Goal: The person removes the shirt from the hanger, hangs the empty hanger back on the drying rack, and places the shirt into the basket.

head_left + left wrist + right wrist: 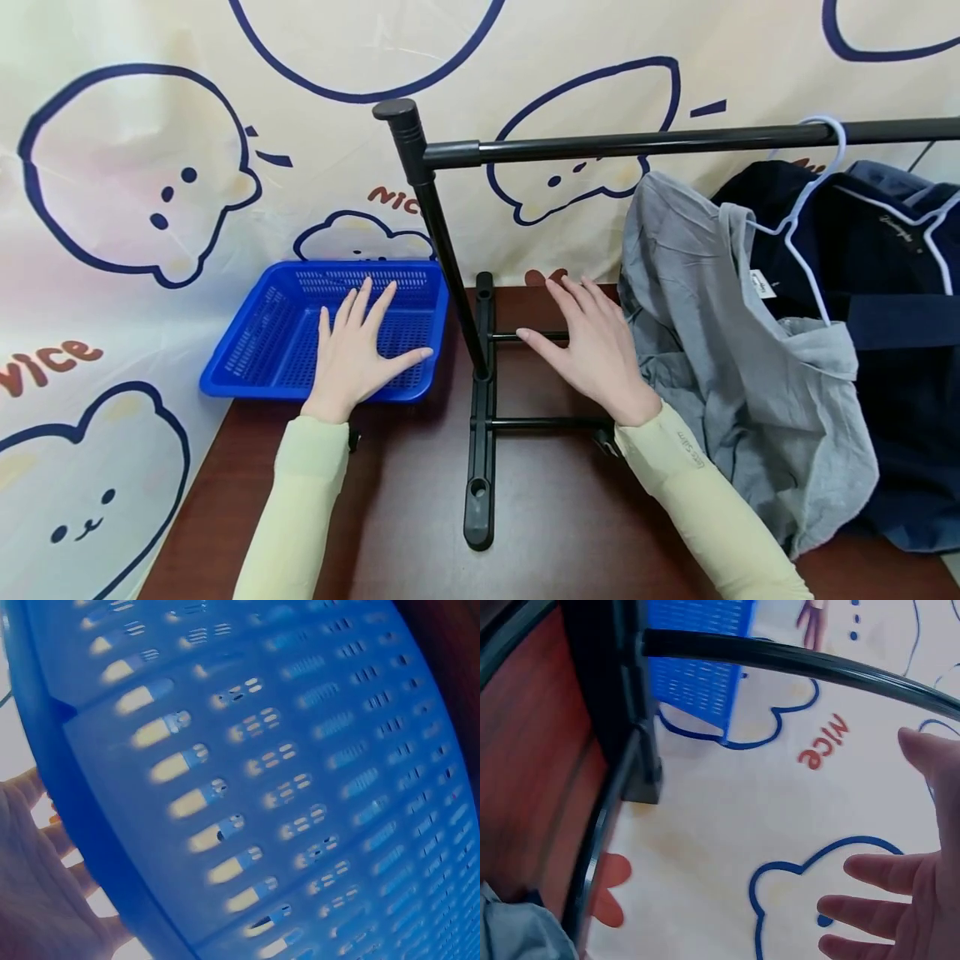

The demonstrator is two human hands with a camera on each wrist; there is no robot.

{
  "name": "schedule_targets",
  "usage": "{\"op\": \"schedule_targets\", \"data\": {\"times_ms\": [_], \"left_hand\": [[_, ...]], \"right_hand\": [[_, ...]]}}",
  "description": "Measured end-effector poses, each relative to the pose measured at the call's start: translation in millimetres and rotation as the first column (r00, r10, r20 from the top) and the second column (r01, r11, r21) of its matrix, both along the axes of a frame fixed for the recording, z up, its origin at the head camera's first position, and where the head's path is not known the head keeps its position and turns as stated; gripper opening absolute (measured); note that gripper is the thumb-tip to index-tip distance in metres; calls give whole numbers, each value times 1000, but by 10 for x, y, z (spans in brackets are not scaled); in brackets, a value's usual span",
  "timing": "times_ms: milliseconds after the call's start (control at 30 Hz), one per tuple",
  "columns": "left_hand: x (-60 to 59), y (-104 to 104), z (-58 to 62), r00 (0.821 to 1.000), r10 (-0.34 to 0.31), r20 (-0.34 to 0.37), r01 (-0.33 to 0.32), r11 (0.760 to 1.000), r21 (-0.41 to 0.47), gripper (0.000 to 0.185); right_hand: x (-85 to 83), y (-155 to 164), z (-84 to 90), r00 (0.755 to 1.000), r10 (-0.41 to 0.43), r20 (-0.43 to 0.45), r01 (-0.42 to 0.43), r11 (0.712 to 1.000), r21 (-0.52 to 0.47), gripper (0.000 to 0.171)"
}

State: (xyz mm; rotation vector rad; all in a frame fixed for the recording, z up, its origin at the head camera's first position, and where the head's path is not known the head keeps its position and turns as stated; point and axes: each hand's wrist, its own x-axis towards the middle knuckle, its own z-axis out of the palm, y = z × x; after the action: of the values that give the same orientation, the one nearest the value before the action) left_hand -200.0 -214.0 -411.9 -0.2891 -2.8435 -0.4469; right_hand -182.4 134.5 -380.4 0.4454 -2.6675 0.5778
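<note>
The grey shirt (720,350) hangs crumpled from a white hanger (806,208) on the black rail (675,142) and slumps onto the right half of the tabletop (420,517), its lower folds lying toward the right front edge. It looks soft, light and limp, so it would likely sag and slide off the hanger if pulled by a loose fold; the collar or shoulder by the hanger hook seems the surest place to take it. The right hand (596,350) is spread flat with fingers straight, holding nothing, just beside the shirt's left edge and over the rack's black base (480,433). The left hand (360,350) is likewise spread and empty, hovering over the blue basket (247,350), which sits at the table's left back corner and looks stiff, light plastic. By count: one grey shirt, one dark navy garment (892,333) behind it on a second white hanger, one basket, one rack. A cartoon-printed cloth (135,208) backs the table.
</note>
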Motion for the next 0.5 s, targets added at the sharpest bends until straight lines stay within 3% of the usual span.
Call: {"op": "schedule_targets", "data": {"times_ms": [267,500], "left_hand": [[90,41,40,997,-22,-74,28,997,74,103],[187,104,61,992,-36,-123,51,991,123,99]], "right_hand": [[139,165,270,990,-21,-142,6,995,-99,74],[306,316,550,952,-11,-305,-46,983,-178,66]]}}
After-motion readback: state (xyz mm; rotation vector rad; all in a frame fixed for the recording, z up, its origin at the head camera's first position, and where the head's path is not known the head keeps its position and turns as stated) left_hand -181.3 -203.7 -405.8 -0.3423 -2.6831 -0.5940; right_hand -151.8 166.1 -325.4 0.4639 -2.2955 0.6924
